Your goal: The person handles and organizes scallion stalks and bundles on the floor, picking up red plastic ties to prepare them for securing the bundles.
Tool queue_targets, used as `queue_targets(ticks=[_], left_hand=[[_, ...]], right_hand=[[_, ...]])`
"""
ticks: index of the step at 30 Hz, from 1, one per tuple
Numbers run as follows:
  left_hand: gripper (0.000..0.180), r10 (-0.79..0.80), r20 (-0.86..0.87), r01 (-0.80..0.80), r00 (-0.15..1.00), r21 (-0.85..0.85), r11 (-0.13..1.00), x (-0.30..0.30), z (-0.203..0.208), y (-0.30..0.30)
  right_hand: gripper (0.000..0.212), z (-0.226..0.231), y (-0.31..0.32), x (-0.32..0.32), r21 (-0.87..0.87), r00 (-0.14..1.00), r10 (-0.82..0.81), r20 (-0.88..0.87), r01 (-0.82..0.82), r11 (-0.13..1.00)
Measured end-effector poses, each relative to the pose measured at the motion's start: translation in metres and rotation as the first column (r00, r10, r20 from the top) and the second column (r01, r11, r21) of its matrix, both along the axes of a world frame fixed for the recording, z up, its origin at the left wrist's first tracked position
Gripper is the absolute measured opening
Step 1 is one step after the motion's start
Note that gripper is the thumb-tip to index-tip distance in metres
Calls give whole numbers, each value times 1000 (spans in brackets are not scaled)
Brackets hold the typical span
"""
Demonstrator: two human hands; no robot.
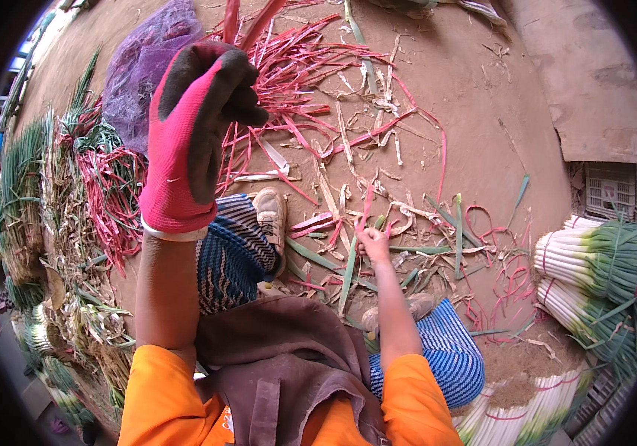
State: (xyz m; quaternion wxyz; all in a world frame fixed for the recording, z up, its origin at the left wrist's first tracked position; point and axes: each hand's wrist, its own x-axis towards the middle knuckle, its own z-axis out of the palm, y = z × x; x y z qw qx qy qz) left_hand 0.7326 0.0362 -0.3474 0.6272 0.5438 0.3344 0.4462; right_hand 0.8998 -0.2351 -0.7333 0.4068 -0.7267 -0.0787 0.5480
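My left hand (192,126), in a pink glove with a dark palm, is raised high and close to view. Its fingers are curled in, and broad pink strips (259,24) run up from behind them. Lower and to the right, my bare right hand (373,244) pinches a pink strip (367,204) above the ground. A long green leaf (348,276) hangs or lies just beside that hand; which of the two I cannot tell. Beyond the left hand spreads a loose heap of pink strips (300,63).
A purple mesh bag (143,70) lies at the far left. Tied spring onion bundles (593,256) are stacked at right, with more bundles (22,193) along the left. Dry leaves (340,134) litter the dirt floor around my shoes (269,219). Plastic crates (612,187) stand at far right.
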Motion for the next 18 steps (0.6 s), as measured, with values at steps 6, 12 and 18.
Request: queue_targets(ticks=[6,12,18], left_hand=[[18,-100,-19,94,995,-196,976,-3,1,1],[22,-176,-49,163,983,-201,966,6,-1,-4],[34,-203,-106,180,973,-190,965,10,-1,-8]], right_hand=[[11,54,-1,32,59,968,-110,-225,126,990],[13,76,7,42,41,993,65,-99,-61,997],[13,51,-14,25,-66,988,85,-129,-94,993]])
